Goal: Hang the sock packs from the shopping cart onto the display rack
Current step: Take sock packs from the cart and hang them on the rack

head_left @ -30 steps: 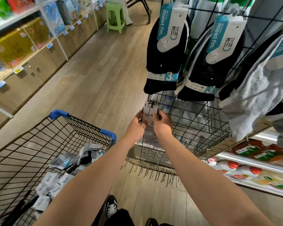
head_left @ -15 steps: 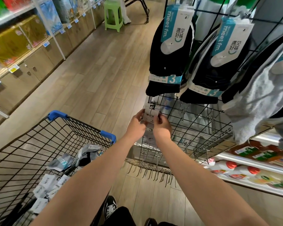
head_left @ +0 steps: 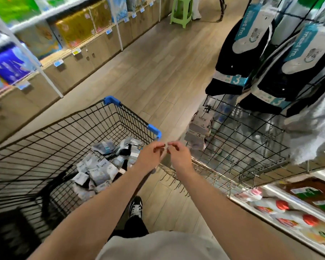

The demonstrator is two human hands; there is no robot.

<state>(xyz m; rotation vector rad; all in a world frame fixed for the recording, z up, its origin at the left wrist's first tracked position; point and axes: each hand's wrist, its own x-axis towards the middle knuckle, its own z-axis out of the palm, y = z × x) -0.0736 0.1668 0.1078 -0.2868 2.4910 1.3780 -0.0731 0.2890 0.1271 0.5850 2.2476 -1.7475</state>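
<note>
On your left the shopping cart [head_left: 64, 132] stood just beside you, so the loose sock packs [head_left: 99, 169] heaped on its wire floor lay within an easy reach down. Just past its blue corner your left hand [head_left: 151, 156] hung in the air, fingers loosely curled and pinching nothing. Your right hand [head_left: 178, 156] floated beside it, fingertips almost meeting the left's, likewise empty. Neither touched a pack, the cart or the rack.

Further right, a pale hung pack [head_left: 202, 121] dangled by its card from a hook [head_left: 206, 107] at the left edge of the display rack [head_left: 251, 139], low on the wire grid, with more pale packaging showing below it. The card took the weight, which is why it hung straight. Above it the dark sock packs [head_left: 238, 53] filled the upper hooks, so the low row was, I judge, where room was left.

With both hands free and many packs in the cart, you looked to be between one hanging and the next pick. Your left hand was nearer the heap, and the bare hooks to the right of the hung pack offered the next place
</note>
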